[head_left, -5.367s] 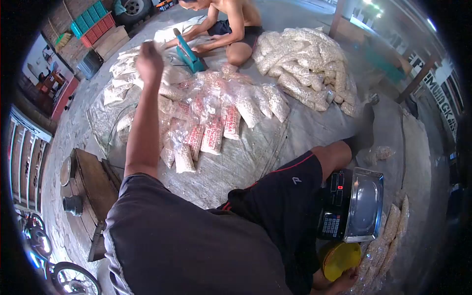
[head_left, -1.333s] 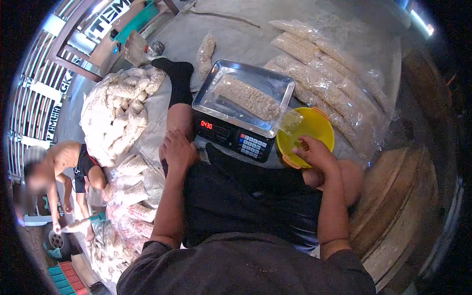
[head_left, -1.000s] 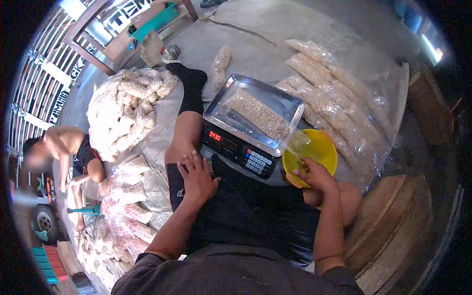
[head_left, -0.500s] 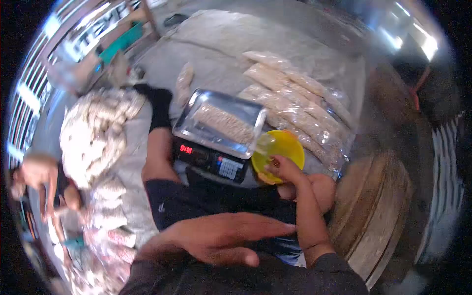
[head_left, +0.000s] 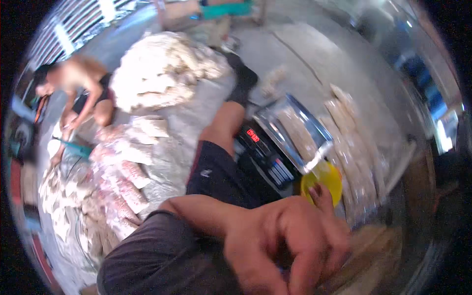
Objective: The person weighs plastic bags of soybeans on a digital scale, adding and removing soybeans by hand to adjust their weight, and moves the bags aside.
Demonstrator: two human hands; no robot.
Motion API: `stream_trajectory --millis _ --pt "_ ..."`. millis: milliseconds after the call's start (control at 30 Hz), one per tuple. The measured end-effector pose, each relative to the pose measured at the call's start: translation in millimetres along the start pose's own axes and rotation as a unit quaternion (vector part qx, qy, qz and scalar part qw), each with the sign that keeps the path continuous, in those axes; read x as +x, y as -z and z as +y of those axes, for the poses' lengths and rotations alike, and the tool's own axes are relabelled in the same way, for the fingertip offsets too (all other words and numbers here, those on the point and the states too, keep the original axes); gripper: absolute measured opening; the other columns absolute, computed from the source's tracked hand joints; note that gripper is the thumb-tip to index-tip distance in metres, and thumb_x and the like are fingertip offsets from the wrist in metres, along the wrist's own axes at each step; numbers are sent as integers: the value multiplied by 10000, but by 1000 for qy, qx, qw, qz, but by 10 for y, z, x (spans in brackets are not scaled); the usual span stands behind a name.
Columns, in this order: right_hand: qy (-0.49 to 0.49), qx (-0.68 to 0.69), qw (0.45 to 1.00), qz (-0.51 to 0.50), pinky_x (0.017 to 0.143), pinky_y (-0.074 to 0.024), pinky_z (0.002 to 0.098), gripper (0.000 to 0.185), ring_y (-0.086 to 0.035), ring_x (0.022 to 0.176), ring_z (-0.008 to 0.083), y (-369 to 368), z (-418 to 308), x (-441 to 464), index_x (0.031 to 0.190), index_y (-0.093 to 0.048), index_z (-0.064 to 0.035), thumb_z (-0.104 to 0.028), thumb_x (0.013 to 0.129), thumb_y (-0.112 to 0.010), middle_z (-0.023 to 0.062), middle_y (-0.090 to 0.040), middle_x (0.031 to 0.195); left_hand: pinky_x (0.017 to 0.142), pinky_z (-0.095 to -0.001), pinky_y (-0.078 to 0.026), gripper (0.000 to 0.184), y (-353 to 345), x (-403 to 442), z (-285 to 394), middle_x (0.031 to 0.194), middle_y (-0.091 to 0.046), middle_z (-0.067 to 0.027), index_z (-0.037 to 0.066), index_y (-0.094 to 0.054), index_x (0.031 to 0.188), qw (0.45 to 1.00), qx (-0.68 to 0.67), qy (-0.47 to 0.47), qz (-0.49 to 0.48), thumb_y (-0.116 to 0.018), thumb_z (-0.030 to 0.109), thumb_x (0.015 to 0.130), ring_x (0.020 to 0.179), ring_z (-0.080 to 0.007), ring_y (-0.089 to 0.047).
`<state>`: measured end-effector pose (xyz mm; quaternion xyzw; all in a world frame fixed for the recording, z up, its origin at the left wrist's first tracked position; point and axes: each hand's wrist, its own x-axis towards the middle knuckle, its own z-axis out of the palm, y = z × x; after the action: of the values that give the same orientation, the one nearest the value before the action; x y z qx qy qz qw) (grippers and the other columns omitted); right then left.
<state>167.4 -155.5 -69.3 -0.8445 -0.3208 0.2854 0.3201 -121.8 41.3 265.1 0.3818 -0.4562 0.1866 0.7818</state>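
Change is seen most in the left hand (head_left: 302, 231), which is now held up in front of the body and is no longer rested on the leg (head_left: 223, 125). Its fingers are bent part way but blurred, so it cannot be told if anything is held. The right hand (head_left: 323, 197) is still kept over the near side of the yellow tub (head_left: 336, 183); whether it is closed on something cannot be told. The steel pan (head_left: 269, 114) of the digital scale (head_left: 265, 160) is no longer bare: a filled plastic bag (head_left: 296, 132) is laid on it. Red numbers (head_left: 252, 135) are lit, though smeared. It seems that the bag is being weighed, and it is touched by neither hand. Long filled bags (head_left: 361, 157) are laid side by side just past the tub. Red-printed bags (head_left: 132, 196) are spread near a co-worker (head_left: 81, 73).
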Motion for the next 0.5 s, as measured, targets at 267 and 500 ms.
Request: stream_trajectory --millis 267,500 --pt "15 100 994 -29 987 -486 375 485 -636 1130 285 -70 199 138 1305 -593 36 -250 934 -716 194 -669 1210 592 -317 -462 371 -242 -2 -9 756 -600 -119 -74 -715 952 991 -99 67 68 -697 297 962 659 -181 -584" --pt "-5 26 1000 9 968 -500 401 497 -640 1160 297 107 -422 -141 1336 -592 -9 -246 920 -723 194 -665 1264 777 -471 -562 427 -114 -706 -1300 998 -691 -210 -18 -593 1317 808 401 261 -345 -633 116 913 869 -359 -698"
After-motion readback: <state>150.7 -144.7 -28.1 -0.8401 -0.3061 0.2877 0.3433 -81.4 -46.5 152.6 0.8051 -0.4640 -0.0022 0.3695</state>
